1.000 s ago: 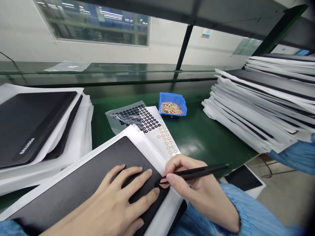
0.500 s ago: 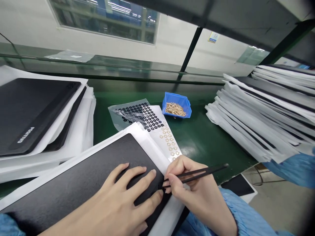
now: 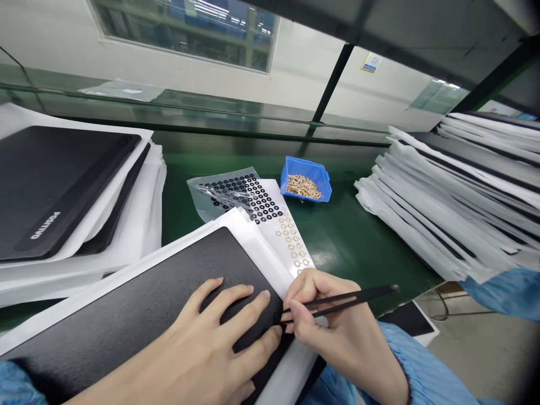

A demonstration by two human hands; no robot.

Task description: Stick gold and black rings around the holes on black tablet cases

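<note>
My left hand (image 3: 219, 337) lies flat with spread fingers on a black panel (image 3: 169, 287), which rests on white sheets (image 3: 248, 233). Between the fingers of my right hand (image 3: 337, 320) is a pair of black tweezers (image 3: 354, 296). Their tips point at the panel's right edge, beside my left index finger, over a small dark round spot (image 3: 277, 318). Whether the tips grip anything is too small to tell. Just behind, a sheet of ring-shaped stickers (image 3: 291, 242) shows tan rings, and black rings partly under clear film (image 3: 228, 191).
A blue bin (image 3: 306, 174) of small brass-coloured rings stands on the green table (image 3: 350, 236). Stacked black panels with white sheets stand on the left (image 3: 76, 185) and on the right (image 3: 442, 208). A blue sleeve (image 3: 506, 292) shows at far right. A dark shelf (image 3: 422, 34) hangs overhead.
The view has shifted slightly. Both hands keep nearly the same pose, and the tweezers stay at the same edge of the panel.
</note>
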